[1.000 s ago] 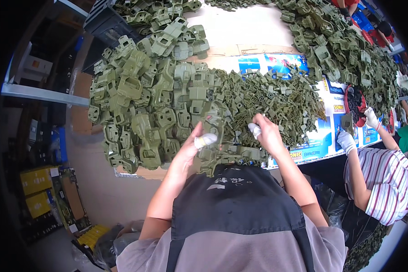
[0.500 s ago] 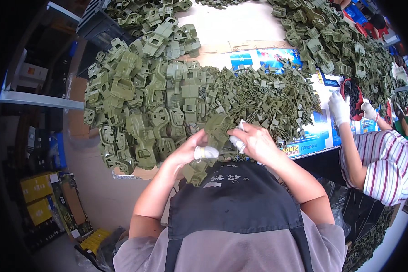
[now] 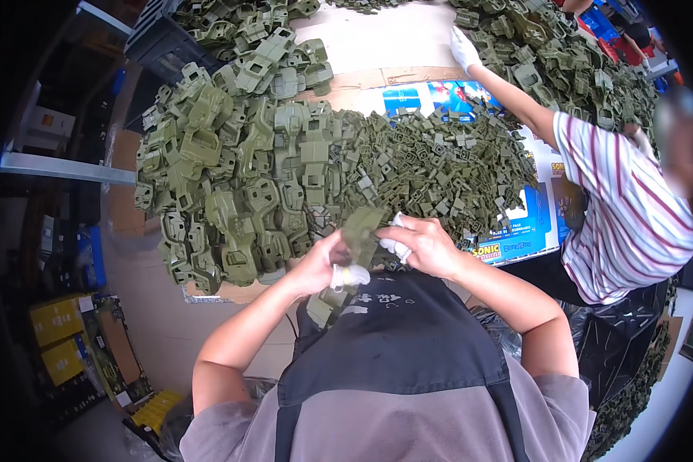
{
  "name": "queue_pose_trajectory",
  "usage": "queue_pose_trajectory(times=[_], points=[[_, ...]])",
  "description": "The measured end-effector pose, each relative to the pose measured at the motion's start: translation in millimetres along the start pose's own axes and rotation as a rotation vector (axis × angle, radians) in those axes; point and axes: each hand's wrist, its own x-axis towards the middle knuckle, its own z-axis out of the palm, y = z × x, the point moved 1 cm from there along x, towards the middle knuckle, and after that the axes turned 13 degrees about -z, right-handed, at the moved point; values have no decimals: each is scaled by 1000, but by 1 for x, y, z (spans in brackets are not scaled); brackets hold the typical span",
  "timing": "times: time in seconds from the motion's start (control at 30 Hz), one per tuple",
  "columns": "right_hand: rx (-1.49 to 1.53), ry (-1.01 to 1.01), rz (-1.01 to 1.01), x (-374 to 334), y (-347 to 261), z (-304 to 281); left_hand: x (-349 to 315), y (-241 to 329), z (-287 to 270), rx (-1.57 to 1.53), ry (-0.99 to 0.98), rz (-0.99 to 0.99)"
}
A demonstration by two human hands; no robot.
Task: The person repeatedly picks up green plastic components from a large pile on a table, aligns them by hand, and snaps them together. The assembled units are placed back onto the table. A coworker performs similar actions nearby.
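green moulded piece point(image 3: 364, 222): one, tilted, between small green parts point(image 3: 454, 169) and black apron point(image 3: 393, 339). left hand point(image 3: 319, 268): grip clamped on piece. right hand point(image 3: 433, 248): at its right side; grip cannot be told. handling, judged: left best kept steady, right light.

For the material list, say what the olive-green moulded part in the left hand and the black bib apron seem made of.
Olive-green moulded part: probably satin plastic, from its even colour. Black bib apron: likely matte fabric, with soft creases.
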Motion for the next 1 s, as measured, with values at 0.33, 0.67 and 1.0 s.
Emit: queue_pose_trajectory(times=[0.33,0.67,1.0], points=[[480,-106,120,23,33,-12,16,2,-18,-228,34,-10],[-707,209,375,30,121,27,32,-5,-23,-385,201,111],[661,-6,603,-67,-30,35,34,-23,-14,-978,200,-43]])
